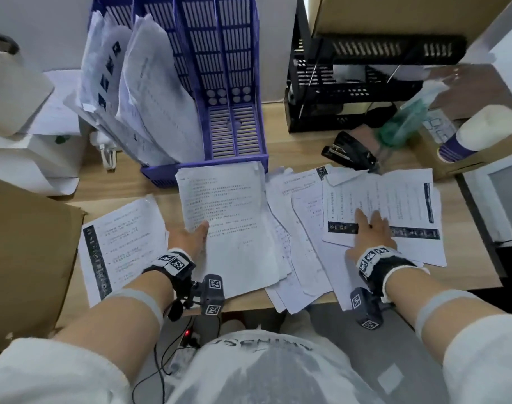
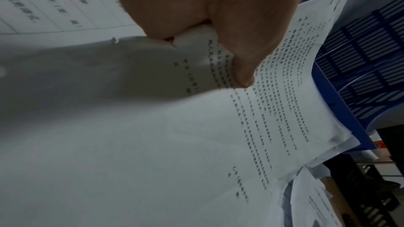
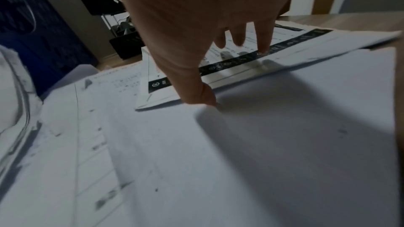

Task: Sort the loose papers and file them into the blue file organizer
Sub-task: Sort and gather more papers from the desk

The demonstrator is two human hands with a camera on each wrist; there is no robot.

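Observation:
The blue file organizer stands at the back of the desk; its left slots hold filed papers, its right slots show bare slats. My left hand pinches a stack of printed text sheets at its left edge, thumb on top, seen close in the left wrist view as the hand gripping the sheets. My right hand lies flat with straight fingers on a sheet with a dark banner. The right wrist view shows those fingers pressing the banner sheet.
Loose papers spread between the hands, some overhanging the desk's front edge. Another banner sheet lies left. A cardboard sheet is at far left. A stapler, spray bottle and black rack stand back right.

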